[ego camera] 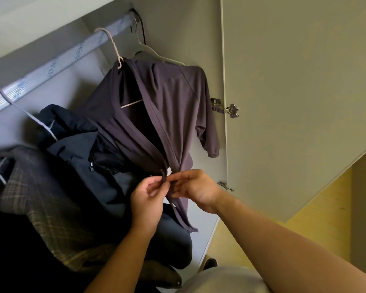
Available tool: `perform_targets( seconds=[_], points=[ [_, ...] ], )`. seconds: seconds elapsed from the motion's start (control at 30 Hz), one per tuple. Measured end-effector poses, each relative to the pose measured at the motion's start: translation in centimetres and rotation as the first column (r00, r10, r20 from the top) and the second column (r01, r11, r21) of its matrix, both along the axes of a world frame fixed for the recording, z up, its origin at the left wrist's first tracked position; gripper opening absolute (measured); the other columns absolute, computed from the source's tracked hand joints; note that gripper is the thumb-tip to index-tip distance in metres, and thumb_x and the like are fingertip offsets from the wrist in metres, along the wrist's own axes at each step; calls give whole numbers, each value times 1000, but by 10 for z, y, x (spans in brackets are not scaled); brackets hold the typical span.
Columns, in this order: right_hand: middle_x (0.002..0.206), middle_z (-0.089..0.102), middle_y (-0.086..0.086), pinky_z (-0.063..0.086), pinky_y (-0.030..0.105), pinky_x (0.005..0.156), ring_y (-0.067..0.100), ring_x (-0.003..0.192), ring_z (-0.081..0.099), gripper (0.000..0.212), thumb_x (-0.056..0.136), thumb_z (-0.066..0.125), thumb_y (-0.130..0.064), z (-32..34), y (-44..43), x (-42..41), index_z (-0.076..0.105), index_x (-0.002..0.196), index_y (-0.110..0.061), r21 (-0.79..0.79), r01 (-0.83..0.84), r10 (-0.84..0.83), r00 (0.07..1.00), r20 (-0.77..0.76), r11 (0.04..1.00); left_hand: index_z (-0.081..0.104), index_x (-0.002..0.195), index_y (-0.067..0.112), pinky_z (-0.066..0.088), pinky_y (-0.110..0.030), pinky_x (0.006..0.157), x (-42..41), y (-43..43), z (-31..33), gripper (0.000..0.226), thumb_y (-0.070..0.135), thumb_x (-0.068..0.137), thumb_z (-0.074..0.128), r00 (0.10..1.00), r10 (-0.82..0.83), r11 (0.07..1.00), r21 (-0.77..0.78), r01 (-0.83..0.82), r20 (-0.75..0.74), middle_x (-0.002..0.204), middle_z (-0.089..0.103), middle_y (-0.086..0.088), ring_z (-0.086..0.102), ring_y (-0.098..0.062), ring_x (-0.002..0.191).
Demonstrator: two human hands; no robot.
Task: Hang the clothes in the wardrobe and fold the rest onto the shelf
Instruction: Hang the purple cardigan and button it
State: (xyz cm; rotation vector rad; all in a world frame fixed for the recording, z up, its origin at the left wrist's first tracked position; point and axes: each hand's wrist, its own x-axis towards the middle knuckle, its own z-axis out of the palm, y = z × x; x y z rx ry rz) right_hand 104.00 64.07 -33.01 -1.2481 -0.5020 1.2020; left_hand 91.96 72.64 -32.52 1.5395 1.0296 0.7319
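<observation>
A purple-grey wrap top [173, 106] hangs on a pale hanger [112, 42] from the silver rail [57, 62] inside the wardrobe. Its front edges come together low down, between my hands. My left hand [147, 199] pinches the dark front band of the top with thumb and fingers. My right hand [193, 188] pinches the same band from the right, fingertips almost touching the left hand's.
To the left hang a dark navy zip jacket [82, 157] and a brown plaid garment [42, 197]. A white empty hanger [156, 55] sits behind the top. The open wardrobe door [294, 92] with its hinge [224, 107] stands on the right, above a yellow floor [317, 225].
</observation>
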Motion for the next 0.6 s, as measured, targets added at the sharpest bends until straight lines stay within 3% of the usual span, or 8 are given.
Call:
perform_targets(
  seconds=[0.13,0.27,0.4,0.5,0.6],
  points=[
    [66,69,-4,58,43,91,23,80,70,44,80,55,22,-5,4,-4,76,93,-14,-32,41,-40,998,41,999,70,97,11,56,-24,69,7,7,-7,15,0,95,60,997,72,971,-232,-62,37,82,76,-4,72,-15,78],
    [65,67,-2,60,37,83,19,74,67,35,84,60,15,-8,5,-3,75,91,-17,-65,70,-66,996,54,995,65,105,-2,55,-38,81,11,16,-15,17,3,101,50,998,51,932,-360,-36,32,99,71,-23,70,-29,87],
    [67,69,-1,61,35,79,22,70,69,31,87,59,7,-10,1,-1,71,88,-22,-155,113,-75,969,236,981,66,95,9,52,-34,80,12,14,-11,18,7,102,50,998,58,950,-307,-63,-27,91,70,-8,66,-21,86],
    [82,71,7,60,36,76,28,76,69,24,88,56,-3,-14,0,1,59,99,-24,-237,190,-39,851,523,953,62,92,17,49,-33,82,10,11,-9,15,11,102,52,995,37,973,-223,-58,-97,90,64,3,61,-14,84],
    [88,71,6,57,33,74,25,81,67,18,89,59,-10,-14,2,1,53,103,-20,-257,246,-25,766,643,935,60,101,15,52,-38,87,5,10,-11,8,16,102,53,984,1,995,-96,-18,-179,90,64,4,61,-22,89]
  ],
)
